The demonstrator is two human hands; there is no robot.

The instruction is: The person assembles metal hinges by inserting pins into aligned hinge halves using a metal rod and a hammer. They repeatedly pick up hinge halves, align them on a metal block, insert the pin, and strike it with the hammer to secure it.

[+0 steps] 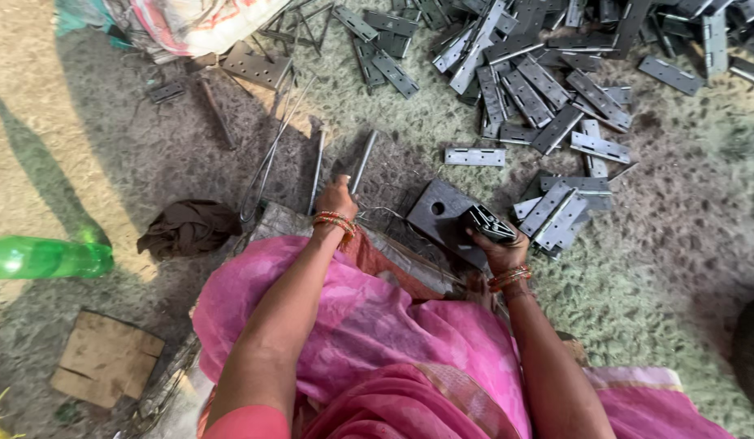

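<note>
Left hand (337,197) is clenched around the near end of a thin metal rod (362,162) that runs away from the person across the floor. Right hand (497,244) grips a small folded metal hinge (490,222), dark grey, held just over the right edge of a dark square steel block (439,215) with a round hole in its top face. The block sits on the ground between the two hands, right in front of the knees. More rods (316,167) lie just left of the held one, roughly parallel to it. Small stack of hinge leaves (560,211) just right of the right hand; one single leaf (474,156) lies flat beyond the block. Big loose heap of hinges (548,57) spreads across the top of the view, well beyond both hands. Far left: green plastic bottle (44,257) on its side, a dark crumpled cloth (188,228) near it, a cardboard scrap (107,358) closer in. Perforated metal plate (255,67) at upper left.
</note>
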